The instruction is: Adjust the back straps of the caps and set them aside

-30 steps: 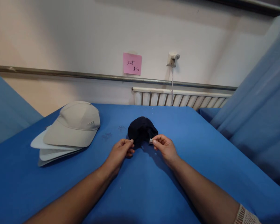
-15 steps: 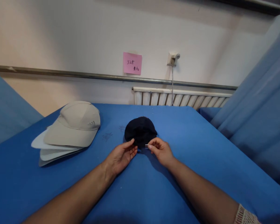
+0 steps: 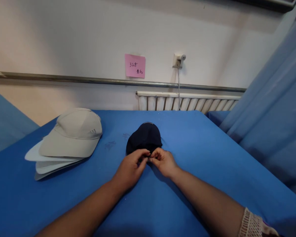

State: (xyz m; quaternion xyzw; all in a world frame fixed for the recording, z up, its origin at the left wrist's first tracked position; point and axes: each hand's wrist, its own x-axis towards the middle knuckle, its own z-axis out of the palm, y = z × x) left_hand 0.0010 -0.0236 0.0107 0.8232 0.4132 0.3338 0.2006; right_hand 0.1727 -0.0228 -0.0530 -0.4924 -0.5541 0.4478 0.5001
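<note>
A black cap (image 3: 144, 136) lies on the blue-covered table, its back opening facing me. At its near edge, my left hand (image 3: 132, 166) is closed in a pinch on the cap's back strap. Close against those fingertips, my right hand (image 3: 164, 161) also pinches the strap, thumb and forefinger together. My fingers hide most of the strap, and the small light metal piece on it can hardly be made out.
On the left of the blue table cover (image 3: 199, 184) sits a stack of light caps, a beige cap (image 3: 74, 128) on top. Behind stand a radiator (image 3: 167, 102) and a wall rail (image 3: 101, 80). A blue curtain (image 3: 268, 108) hangs at the right.
My left hand has turned over, palm down, and its fingers have closed at the strap. My right fingertips have come up against the left ones. The view has shifted slightly.
</note>
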